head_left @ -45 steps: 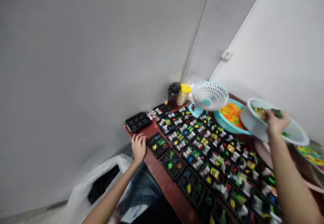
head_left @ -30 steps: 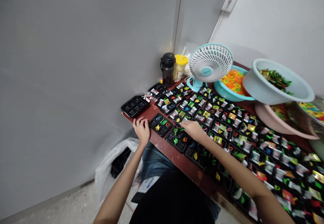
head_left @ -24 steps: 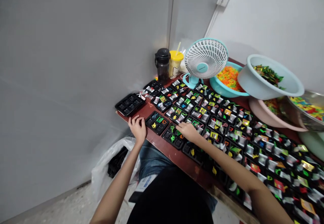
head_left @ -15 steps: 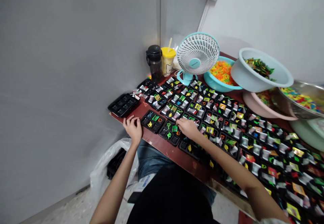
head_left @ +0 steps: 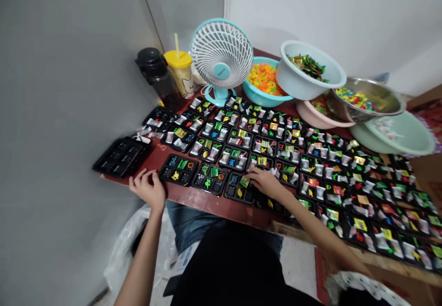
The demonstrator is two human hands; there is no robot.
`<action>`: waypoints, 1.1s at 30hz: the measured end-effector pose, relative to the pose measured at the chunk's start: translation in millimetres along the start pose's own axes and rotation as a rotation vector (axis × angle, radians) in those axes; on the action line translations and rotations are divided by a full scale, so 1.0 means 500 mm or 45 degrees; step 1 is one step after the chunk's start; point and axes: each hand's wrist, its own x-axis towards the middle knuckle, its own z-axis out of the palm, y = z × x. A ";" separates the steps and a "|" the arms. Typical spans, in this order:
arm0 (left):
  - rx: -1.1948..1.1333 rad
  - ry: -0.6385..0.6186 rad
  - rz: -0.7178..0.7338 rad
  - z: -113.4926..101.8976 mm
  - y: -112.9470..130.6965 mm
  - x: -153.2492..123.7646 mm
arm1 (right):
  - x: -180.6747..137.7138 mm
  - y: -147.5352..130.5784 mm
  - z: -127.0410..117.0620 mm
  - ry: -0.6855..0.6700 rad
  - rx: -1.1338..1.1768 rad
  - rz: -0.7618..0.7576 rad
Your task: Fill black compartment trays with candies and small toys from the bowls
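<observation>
My left hand (head_left: 149,189) rests at the table's front edge, fingers loosely bent and apart, holding nothing. It lies between a stack of black trays (head_left: 121,156) and the leftmost tray (head_left: 178,169) of the front row. My right hand (head_left: 266,182) is over the third tray (head_left: 239,187) in that row, with its fingers pinched on a small green sachet (head_left: 245,181). A yellow plastic piece (head_left: 239,192) lies in the same tray. Beside it, the second tray (head_left: 208,178) holds green and orange pieces and a green sachet.
Many filled black trays cover the table to the right. Behind stand a fan (head_left: 221,61), a dark bottle (head_left: 162,82), a yellow-lidded cup (head_left: 181,73), a blue basin (head_left: 264,95), a pale basin (head_left: 311,78) and a steel bowl (head_left: 369,98). A plastic bag (head_left: 119,246) hangs below.
My right hand has moved from the second front tray to the third, and a green sachet now lies in the second. My left hand stays by the table edge. The view has turned right.
</observation>
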 end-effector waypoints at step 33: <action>0.075 0.036 0.097 0.006 0.003 0.003 | -0.017 -0.031 0.073 0.261 -0.088 -0.106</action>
